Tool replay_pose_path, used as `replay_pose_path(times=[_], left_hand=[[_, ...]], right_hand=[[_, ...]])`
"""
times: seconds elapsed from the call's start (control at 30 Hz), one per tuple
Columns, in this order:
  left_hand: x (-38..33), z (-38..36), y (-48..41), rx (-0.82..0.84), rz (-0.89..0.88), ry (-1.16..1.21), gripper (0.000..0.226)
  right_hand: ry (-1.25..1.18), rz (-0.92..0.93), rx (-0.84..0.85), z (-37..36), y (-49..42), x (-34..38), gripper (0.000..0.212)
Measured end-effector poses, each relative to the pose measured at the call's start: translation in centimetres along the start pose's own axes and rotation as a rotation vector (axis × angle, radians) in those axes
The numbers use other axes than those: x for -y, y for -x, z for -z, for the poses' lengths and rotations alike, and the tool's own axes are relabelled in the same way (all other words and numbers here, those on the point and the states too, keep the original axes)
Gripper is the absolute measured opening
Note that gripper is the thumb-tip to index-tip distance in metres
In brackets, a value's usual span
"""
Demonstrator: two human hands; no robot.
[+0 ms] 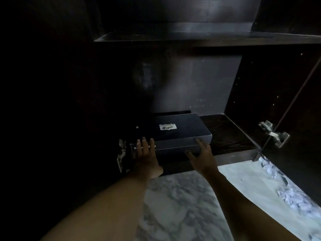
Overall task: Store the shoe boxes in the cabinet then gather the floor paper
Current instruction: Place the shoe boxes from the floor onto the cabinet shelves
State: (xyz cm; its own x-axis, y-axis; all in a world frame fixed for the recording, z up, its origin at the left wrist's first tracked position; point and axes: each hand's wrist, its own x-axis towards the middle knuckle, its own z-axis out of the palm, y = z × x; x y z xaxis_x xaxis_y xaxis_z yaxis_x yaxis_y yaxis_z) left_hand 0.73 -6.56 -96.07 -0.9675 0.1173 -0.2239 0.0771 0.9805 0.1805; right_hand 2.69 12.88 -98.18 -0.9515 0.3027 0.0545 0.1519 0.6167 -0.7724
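A dark shoe box with a white logo label on its lid lies on the bottom shelf of a dark wooden cabinet, toward the left side. My left hand presses flat against the box's front face near its left end, fingers spread. My right hand rests on the front face near the right corner, thumb out and fingers spread. Neither hand wraps around the box. No other shoe box and no paper is in view.
An upper shelf spans the cabinet above. Metal hinges sit at the left and right of the opening, and the right door stands open. Marble-patterned floor lies below.
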Motion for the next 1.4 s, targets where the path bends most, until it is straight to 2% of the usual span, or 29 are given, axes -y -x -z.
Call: replay_pose_path(times=[0.17,0.5,0.6,0.8,0.93,1.2,1.4], left_hand=[[0.2,1.6,-3.8,0.016,0.036,0.024,0.108],[1.4,3.8,-9.8,0.07,0.047,-0.007,0.103],[1.5,4.2,-10.0,0.067,0.057,-0.002,0.102],[-0.9,4.8,-8.0,-0.021,0.013,0.064,0.086],[-4.0,5.2,-4.9,-0.074,-0.102,0.172,0.063],[-10.8,5.6,4.3,-0.037,-0.374,0.447,0.025],[-18.4,2.4,11.7,0.119,-0.627,0.667,0.019]], right_hand=[[-0.078,-0.014,0.058,-1.6,-4.6,1.5,0.07],[-0.073,-0.01,0.188,-4.9,-10.9,2.0,0.076],[-0.144,-0.01,0.21,-4.2,-10.9,2.0,0.068],[-0.135,-0.031,0.084,-0.7,-8.9,1.8,0.041],[-0.076,-0.079,-0.021,3.1,-5.1,2.0,0.042],[0.079,-0.135,-0.124,13.5,5.1,1.5,0.028],[0.222,-0.275,-0.414,19.3,17.3,-0.1,0.022]])
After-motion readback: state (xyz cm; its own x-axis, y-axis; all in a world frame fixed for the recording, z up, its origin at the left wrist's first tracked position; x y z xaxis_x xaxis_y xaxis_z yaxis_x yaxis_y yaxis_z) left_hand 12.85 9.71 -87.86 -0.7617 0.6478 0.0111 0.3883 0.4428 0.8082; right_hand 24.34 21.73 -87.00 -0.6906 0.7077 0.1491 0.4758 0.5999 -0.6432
